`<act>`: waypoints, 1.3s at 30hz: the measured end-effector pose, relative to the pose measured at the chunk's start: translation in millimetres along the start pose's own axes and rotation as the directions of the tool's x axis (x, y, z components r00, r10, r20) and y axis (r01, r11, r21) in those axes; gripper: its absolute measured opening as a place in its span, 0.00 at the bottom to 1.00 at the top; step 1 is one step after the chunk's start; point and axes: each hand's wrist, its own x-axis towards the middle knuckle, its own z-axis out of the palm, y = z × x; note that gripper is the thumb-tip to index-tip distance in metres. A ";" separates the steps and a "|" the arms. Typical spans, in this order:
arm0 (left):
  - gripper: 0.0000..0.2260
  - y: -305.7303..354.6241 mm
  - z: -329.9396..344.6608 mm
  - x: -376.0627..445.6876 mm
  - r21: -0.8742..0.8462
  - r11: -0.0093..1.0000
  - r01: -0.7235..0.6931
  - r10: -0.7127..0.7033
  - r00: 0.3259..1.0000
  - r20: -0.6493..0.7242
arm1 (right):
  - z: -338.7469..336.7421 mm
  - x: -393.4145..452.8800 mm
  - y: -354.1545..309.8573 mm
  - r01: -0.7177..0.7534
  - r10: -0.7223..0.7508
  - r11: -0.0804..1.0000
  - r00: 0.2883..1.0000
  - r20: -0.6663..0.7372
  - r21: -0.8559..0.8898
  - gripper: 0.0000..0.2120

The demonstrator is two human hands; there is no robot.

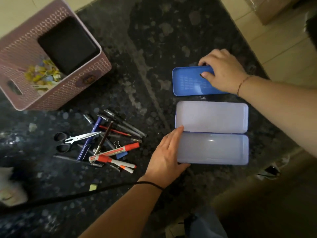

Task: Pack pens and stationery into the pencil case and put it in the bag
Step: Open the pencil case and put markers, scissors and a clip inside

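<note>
**Case open and empty, tray lifted out, packing not started**

Left hand (165, 158) flat, fingers straight, pressed against left end of open pencil case (212, 133), steadying it; nothing gripped. Right hand (221, 71) curled over far right corner of blue inner tray (190, 82), fingers over far edge, thumb on inside face; tray lying just beyond the case, apart from it, on dark mottled surface (147, 48). Both case halves pale, hinged flat, nothing inside.

Left of case, well clear: heap of pens (123, 127), two red-and-white markers (120, 151), scissors (75, 139), binder clip (117, 143), small blue eraser-like block (122, 155) half under the markers. Far left: pink woven basket (56, 86) with black box (68, 45) and bits of coloured paper. No bag identifiable in view; possibly out of frame. Black cord (85, 193) across near edge by left wrist.

Risks, judged:
- Loose crossed heap: grabbing one pen likely to drag others or roll them off.
- Scissors blades pointing into heap: careless grab could catch a finger.
- Tray gripped at one corner only: could tip or slip if lifted.
- Overfilling both halves: lid may not close.
- Cord near forearm: possible snag.
</note>
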 end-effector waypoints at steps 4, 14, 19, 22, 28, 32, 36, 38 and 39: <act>0.44 0.8 2.2 -0.7 -0.010 1.000 -0.008 0.008 1.000 -0.027 | 18.6 -36.9 -5.2 0.002 -0.010 0.998 0.993 -0.117 -0.064 0.14; 0.41 -1.9 -2.8 -4.2 0.079 0.992 -0.101 0.098 0.994 0.045 | 26.9 -71.3 -32.0 -0.044 0.043 0.999 0.977 -0.207 -0.001 0.22; 0.39 -4.4 2.3 -31.0 0.217 0.970 -0.110 0.097 0.993 0.072 | 50.7 -100.6 -60.1 0.003 -0.005 0.997 0.999 -0.032 -0.080 0.28; 0.39 -4.6 5.1 -46.0 0.252 0.965 -0.076 0.062 0.996 0.065 | 61.9 -111.2 -64.3 -0.042 0.047 0.992 0.998 0.042 -0.123 0.33; 0.31 -14.8 -26.1 -67.5 0.306 0.947 -0.098 0.092 0.995 0.032 | 45.3 -121.6 -128.0 0.088 -0.074 0.994 0.976 -0.206 0.060 0.26; 0.16 -59.7 -63.9 -103.0 0.389 0.921 -0.015 0.113 0.966 -0.232 | 58.0 -135.3 -194.3 0.343 -0.301 0.922 0.927 -0.224 0.181 0.18; 0.15 -95.3 -76.5 -137.5 0.452 0.892 -0.026 0.120 0.976 -0.181 | 81.8 -129.6 -237.9 0.474 -0.450 0.864 0.878 -0.164 0.171 0.16; 0.16 -105.2 -72.4 -147.3 0.458 0.889 -0.014 0.116 0.974 -0.197 | 90.3 -121.3 -251.1 0.484 -0.458 0.866 0.869 -0.187 0.128 0.14; 0.17 -108.2 -70.0 -149.5 0.455 0.891 0.002 0.115 0.967 -0.229 | 93.5 -117.4 -255.5 0.475 -0.451 0.875 0.870 -0.197 0.096 0.14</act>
